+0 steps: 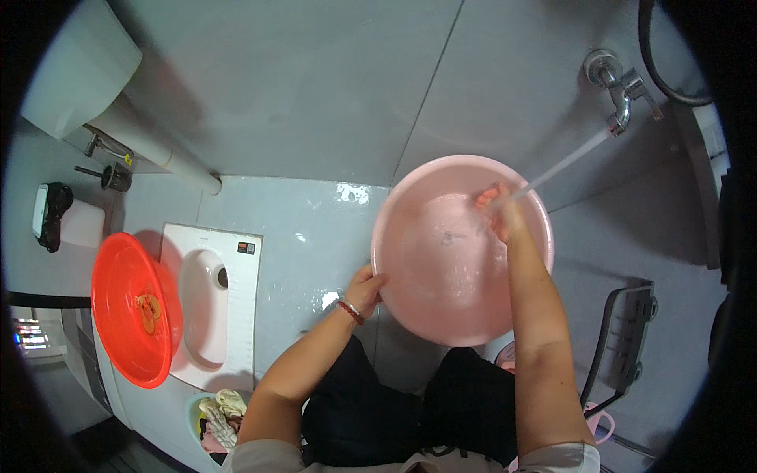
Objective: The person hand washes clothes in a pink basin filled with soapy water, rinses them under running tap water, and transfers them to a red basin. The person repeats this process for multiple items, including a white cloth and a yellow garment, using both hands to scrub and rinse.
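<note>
A large pink plastic basin (408, 295) stands tilted before me at the wall. My left hand (365, 290) grips its left rim, thumb inside; a silver bangle and a red beaded bracelet are on that wrist. My right hand (502, 219) is inside the basin at the upper right, fingers partly curled, in the stream of water. The stream comes from a chrome wall tap (620, 106) at the upper right. Whether the right fingers hold anything, I cannot tell. The basin's inside is wet and glossy.
On the left, a red plastic basin (118, 307) leans beside a white squat toilet (242, 307). A tub of clothes (222, 420) stands at the lower left. A white pipe (183, 165) runs down the wall. A dark metal rack (630, 337) is at the right. The floor tiles (319, 236) are wet.
</note>
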Action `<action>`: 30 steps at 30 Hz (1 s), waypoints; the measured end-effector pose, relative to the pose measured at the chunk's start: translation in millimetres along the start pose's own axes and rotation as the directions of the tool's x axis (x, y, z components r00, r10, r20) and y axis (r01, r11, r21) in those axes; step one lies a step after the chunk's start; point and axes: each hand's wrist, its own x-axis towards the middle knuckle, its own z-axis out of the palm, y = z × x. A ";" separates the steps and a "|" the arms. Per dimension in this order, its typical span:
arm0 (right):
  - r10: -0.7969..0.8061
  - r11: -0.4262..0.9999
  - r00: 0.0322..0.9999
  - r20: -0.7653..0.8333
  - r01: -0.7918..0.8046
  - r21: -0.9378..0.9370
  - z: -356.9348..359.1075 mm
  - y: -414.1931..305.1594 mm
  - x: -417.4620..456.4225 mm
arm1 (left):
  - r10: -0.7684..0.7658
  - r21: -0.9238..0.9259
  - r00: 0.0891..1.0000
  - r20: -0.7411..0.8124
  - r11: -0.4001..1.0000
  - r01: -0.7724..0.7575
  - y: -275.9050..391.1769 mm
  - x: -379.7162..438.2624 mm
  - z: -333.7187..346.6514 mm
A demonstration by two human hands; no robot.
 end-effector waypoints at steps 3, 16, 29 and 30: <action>-0.016 0.782 0.989 0.148 0.104 -0.614 -50.2 17.9 22.5 | -0.011 -0.156 1.000 0.016 0.988 0.013 -21.7 14.3 10.8; -0.424 0.050 0.846 0.323 0.378 -0.925 -51.6 -89.4 -116.1 | -0.144 0.050 0.981 -0.129 0.987 0.152 -10.7 -1.1 29.6; -0.663 0.468 0.723 0.194 0.603 -0.646 -69.1 -84.0 -108.8 | 0.458 0.359 0.883 -0.099 0.844 -0.397 42.3 -58.6 3.8; -0.692 0.485 0.695 0.198 0.650 -0.585 -71.5 -91.1 -106.3 | 0.422 0.308 0.900 -0.108 0.875 -0.373 39.8 -58.1 3.9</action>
